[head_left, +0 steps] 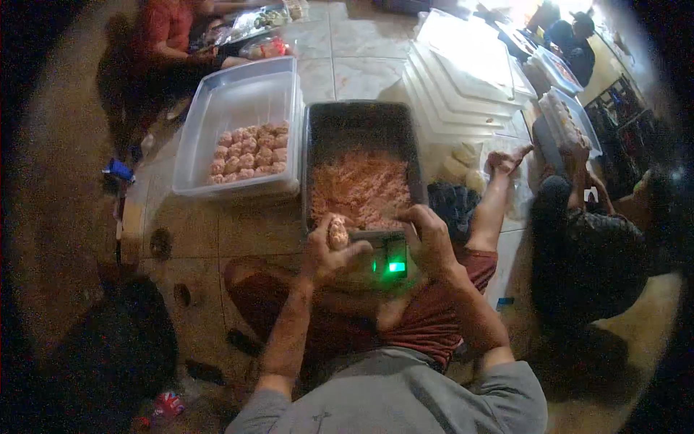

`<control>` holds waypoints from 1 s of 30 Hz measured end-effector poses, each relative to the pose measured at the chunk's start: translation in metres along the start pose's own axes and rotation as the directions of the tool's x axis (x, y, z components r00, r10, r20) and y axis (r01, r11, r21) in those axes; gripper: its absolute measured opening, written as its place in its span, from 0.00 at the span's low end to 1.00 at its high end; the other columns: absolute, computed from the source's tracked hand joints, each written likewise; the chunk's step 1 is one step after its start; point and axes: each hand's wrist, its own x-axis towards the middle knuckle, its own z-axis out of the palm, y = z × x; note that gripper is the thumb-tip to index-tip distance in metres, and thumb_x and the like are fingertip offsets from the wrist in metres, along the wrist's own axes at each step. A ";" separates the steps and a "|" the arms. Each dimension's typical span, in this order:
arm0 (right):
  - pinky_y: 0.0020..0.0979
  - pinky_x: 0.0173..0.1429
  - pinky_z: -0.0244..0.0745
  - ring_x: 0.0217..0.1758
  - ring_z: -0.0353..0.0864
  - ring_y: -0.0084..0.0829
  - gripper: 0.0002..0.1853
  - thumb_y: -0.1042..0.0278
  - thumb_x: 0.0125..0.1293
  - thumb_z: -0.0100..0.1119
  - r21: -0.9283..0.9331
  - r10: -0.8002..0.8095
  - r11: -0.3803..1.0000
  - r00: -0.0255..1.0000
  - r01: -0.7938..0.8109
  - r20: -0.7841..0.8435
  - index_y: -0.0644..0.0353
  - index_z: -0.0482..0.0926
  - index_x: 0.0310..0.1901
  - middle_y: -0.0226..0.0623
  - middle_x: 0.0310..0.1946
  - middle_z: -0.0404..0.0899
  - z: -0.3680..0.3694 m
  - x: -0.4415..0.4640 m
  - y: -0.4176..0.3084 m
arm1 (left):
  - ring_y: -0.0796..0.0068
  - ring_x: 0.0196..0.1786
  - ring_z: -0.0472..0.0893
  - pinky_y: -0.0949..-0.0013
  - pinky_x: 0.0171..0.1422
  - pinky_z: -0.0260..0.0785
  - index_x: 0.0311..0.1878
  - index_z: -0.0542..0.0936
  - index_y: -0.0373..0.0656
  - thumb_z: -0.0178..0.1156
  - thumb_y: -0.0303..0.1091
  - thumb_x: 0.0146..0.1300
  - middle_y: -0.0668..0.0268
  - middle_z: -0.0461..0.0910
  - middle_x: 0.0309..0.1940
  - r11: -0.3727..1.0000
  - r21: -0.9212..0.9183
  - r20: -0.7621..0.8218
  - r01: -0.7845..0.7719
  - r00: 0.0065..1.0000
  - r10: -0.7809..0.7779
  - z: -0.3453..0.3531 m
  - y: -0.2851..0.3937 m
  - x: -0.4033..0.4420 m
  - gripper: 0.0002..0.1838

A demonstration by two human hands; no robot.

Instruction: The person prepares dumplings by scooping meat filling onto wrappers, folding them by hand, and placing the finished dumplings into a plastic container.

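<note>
My left hand (pixel 329 253) is curled around a lump of ground meat (pixel 337 233) at the near left corner of a dark tub (pixel 361 116). Loose ground meat (pixel 361 184) fills the near part of that tub. At its near right corner is my right hand (pixel 431 235), with the fingers bent down and the fingertips close together; whether anything is between them is too small to tell. Below the tub, between my hands, a scale display (pixel 397 267) glows green. Left of the tub, a clear plastic bin (pixel 191 163) holds several rows of round meatballs (pixel 248 153).
Stacked white lidded bins (pixel 470 79) stand at the back right. A person in dark clothes (pixel 593 253) sits at the right beside another bin (pixel 589 130). A person in red (pixel 168 36) is at the upper left. A blue object (pixel 119 171) lies left.
</note>
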 end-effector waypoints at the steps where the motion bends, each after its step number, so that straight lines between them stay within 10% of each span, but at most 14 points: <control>1: 0.43 0.46 0.76 0.43 0.80 0.52 0.12 0.77 0.61 0.59 0.153 0.027 0.987 0.997 -0.039 0.076 0.63 0.77 0.47 0.51 0.40 0.78 -0.009 -0.004 -0.018 | 0.75 0.34 0.80 0.67 0.43 0.76 0.45 0.81 0.40 0.79 0.45 0.49 0.67 0.83 0.32 0.999 0.041 -0.137 -0.035 0.990 0.040 0.003 -0.008 -0.002 0.26; 5: 0.43 0.48 0.75 0.46 0.80 0.52 0.10 0.79 0.60 0.59 0.250 0.036 0.966 0.994 -0.061 0.105 0.65 0.78 0.45 0.50 0.40 0.79 0.007 -0.020 -0.039 | 0.77 0.31 0.78 0.70 0.39 0.74 0.43 0.81 0.40 0.77 0.41 0.49 0.67 0.82 0.29 0.980 -0.018 0.050 0.198 0.979 -0.197 0.003 -0.017 0.003 0.22; 10: 0.41 0.49 0.76 0.45 0.81 0.50 0.10 0.78 0.61 0.59 0.284 0.033 0.957 0.997 -0.052 0.069 0.65 0.78 0.45 0.48 0.40 0.79 0.015 -0.019 -0.052 | 0.58 0.33 0.85 0.65 0.39 0.75 0.39 0.78 0.39 0.67 0.35 0.54 0.52 0.81 0.28 0.939 0.206 0.226 0.274 0.921 -0.319 0.004 -0.001 0.009 0.13; 14: 0.44 0.44 0.79 0.41 0.83 0.49 0.11 0.80 0.63 0.58 0.344 0.045 0.938 0.999 -0.050 0.022 0.63 0.76 0.47 0.48 0.43 0.79 0.025 -0.013 -0.041 | 0.64 0.27 0.80 0.66 0.37 0.74 0.36 0.78 0.39 0.69 0.36 0.56 0.55 0.79 0.24 0.988 0.149 0.095 0.032 0.994 -0.046 0.003 -0.008 0.004 0.12; 17: 0.40 0.45 0.79 0.43 0.83 0.49 0.10 0.72 0.64 0.61 0.410 0.270 0.880 0.963 -0.240 -0.015 0.63 0.77 0.46 0.51 0.42 0.79 0.030 0.018 -0.013 | 0.73 0.29 0.78 0.68 0.38 0.74 0.38 0.80 0.39 0.74 0.38 0.57 0.62 0.79 0.25 0.983 -0.059 0.149 0.173 0.975 -0.163 0.002 -0.015 -0.003 0.15; 19: 0.43 0.44 0.80 0.43 0.83 0.54 0.13 0.72 0.64 0.61 -0.516 0.219 0.853 0.949 -0.073 0.227 0.61 0.74 0.49 0.52 0.46 0.77 0.041 0.032 0.033 | 0.80 0.34 0.79 0.70 0.42 0.75 0.40 0.80 0.40 0.78 0.40 0.54 0.67 0.81 0.29 0.993 0.017 0.314 0.113 0.943 -0.113 -0.011 0.008 -0.002 0.19; 20: 0.43 0.44 0.80 0.43 0.83 0.54 0.13 0.72 0.64 0.61 -0.517 0.220 0.852 0.951 -0.078 0.219 0.61 0.74 0.49 0.52 0.46 0.77 0.035 0.028 0.037 | 0.80 0.34 0.79 0.70 0.42 0.75 0.40 0.80 0.40 0.78 0.40 0.54 0.67 0.81 0.29 0.994 0.017 0.318 0.105 0.942 -0.105 -0.012 0.013 -0.006 0.19; 22: 0.47 0.43 0.79 0.43 0.82 0.58 0.16 0.73 0.62 0.61 -0.480 0.283 0.870 0.913 -0.114 0.295 0.62 0.72 0.50 0.52 0.47 0.75 0.023 0.031 0.042 | 0.83 0.37 0.78 0.72 0.43 0.74 0.40 0.79 0.41 0.80 0.40 0.51 0.71 0.81 0.31 0.916 -0.202 0.363 0.346 0.895 -0.258 -0.014 0.020 -0.011 0.21; 30: 0.49 0.48 0.74 0.43 0.75 0.58 0.09 0.78 0.60 0.55 0.142 -0.159 0.980 0.977 0.139 0.143 0.61 0.70 0.42 0.51 0.37 0.73 -0.011 -0.021 -0.042 | 0.80 0.33 0.79 0.71 0.42 0.75 0.38 0.79 0.41 0.70 0.40 0.61 0.70 0.82 0.30 0.995 -0.096 0.238 -0.021 0.970 0.044 0.010 -0.036 -0.009 0.14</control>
